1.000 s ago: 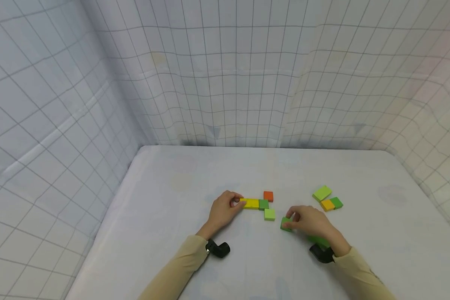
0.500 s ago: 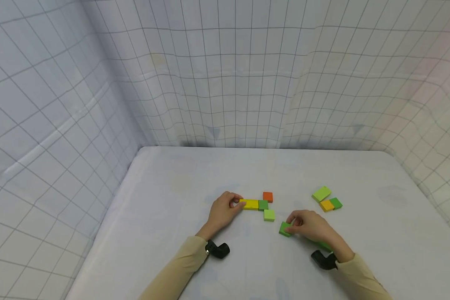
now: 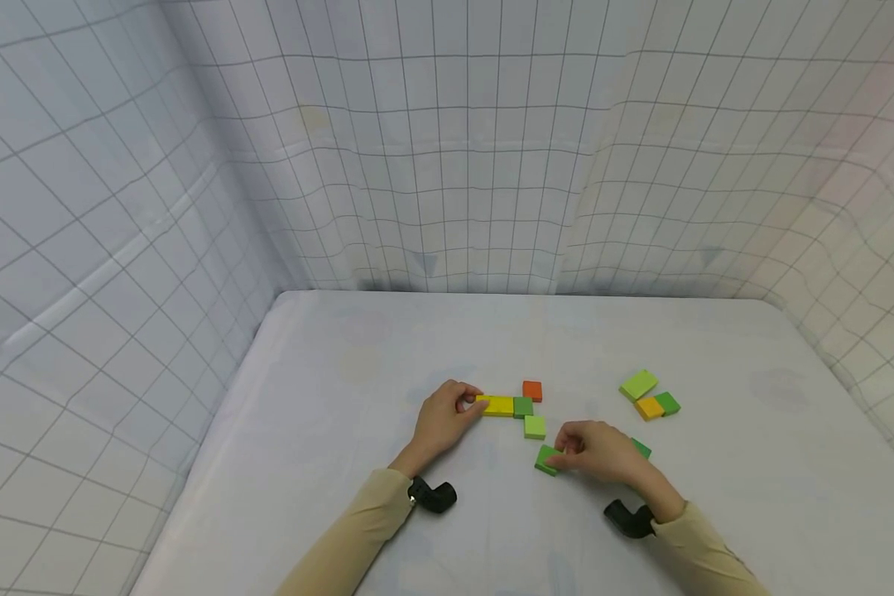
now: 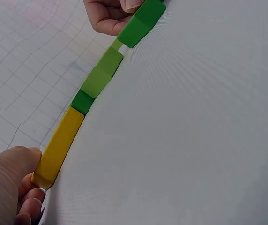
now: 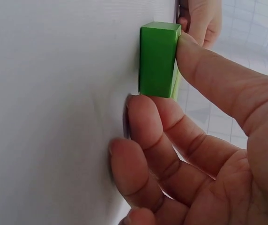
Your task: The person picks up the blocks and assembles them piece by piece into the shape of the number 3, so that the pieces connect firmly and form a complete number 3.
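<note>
The right hand (image 3: 602,451) pinches a green block (image 3: 544,460) at the surface (image 3: 484,521), near but apart from the lime block (image 3: 534,427); the left hand's (image 3: 441,420) fingers grip the yellow block's (image 3: 498,406) end. Both blocks seem light and stiff (perhaps slightly slick), so opposite edges should give the surest hold.

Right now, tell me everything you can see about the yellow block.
The yellow block is an oblong bar with straight edges and smooth, plain faces; whether it is wood or plastic I can't tell. It lies flat on the white tabletop, running left to right in the head view. The left hand pinches its left end between thumb and fingers, hiding part of that end. Its right end meets a small green block.
</note>
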### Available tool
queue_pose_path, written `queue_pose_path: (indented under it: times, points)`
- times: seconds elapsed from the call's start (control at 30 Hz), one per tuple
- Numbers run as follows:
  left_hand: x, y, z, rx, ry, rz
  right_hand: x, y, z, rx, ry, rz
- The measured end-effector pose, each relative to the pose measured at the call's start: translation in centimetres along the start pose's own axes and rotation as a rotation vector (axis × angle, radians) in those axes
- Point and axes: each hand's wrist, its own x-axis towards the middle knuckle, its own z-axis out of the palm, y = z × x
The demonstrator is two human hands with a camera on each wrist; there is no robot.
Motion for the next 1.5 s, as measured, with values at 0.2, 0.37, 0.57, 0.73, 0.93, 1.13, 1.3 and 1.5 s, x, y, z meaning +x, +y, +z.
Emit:
queue_pose_path:
  times: [0.2, 0.37, 0.57, 0.73, 0.93, 1.13, 1.3, 1.5]
  points:
    - [0.0, 0.0, 0.0, 0.005, -0.002, -0.003, 0.5, -0.3, 0.3, -0.018, 0.003, -0.002]
    - [0.0, 0.0, 0.0, -0.002, 0.002, -0.003, 0.7, -0.5, 0.5, -0.017, -0.002, 0.004]
    - [-0.1, 0.1, -0.1, -0.014, 0.014, 0.013, 1.1, -0.4, 0.6, -0.036, -0.001, 0.020]
    - [-0.1, 0.2, -0.1, -0.017, 0.021, 0.017, 1.1, -0.5, 0.6, -0.032, 0.002, 0.035]
    - [-0.1, 0.1, 0.0, -0.015, 0.020, 0.023, 1.2, -0.6, 0.6, -0.024, 0.001, 0.044]
    - [-0.1, 0.1, -0.1, -0.012, 0.010, 0.009, 1.2, -0.6, 0.6, -0.017, 0.002, 0.037]
    - [-0.1, 0.1, -0.1, 0.000, 0.006, 0.011, 1.2, -0.6, 0.5, -0.035, 0.019, -0.006]
    - [0.0, 0.0, 0.0, 0.004, 0.001, 0.006, 1.3, -0.5, 0.4, -0.037, 0.029, -0.030]
